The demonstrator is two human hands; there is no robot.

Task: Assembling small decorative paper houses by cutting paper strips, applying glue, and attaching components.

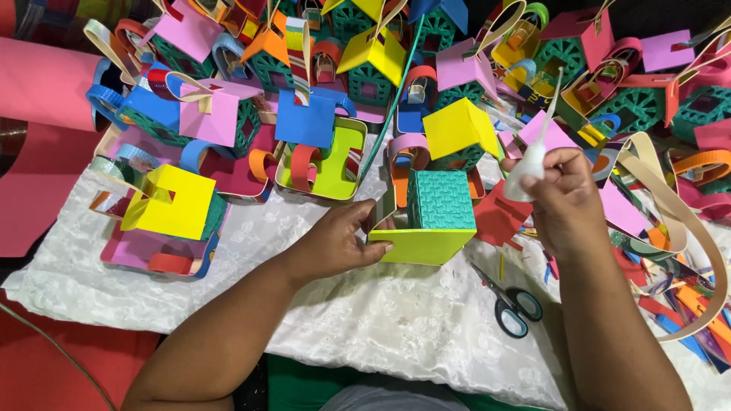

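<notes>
My left hand (346,242) grips the near left edge of a small craft house (440,204) with teal patterned walls on a lime-yellow base, resting on a white lace cloth (365,304). Thumb and fingers pinch the yellow base. My right hand (562,199) is raised to the right of the house and holds a small white glue bottle (531,164) with its thin nozzle pointing up. The bottle sits apart from the house, a little above and to its right.
Black-handled scissors (512,301) lie on the cloth near my right forearm. A dense pile of finished colourful paper houses (365,68) fills the back. A yellow house (169,202) and a green tray (331,164) sit left. Paper strips (678,221) and scraps crowd the right. Pink sheets (42,84) lie far left.
</notes>
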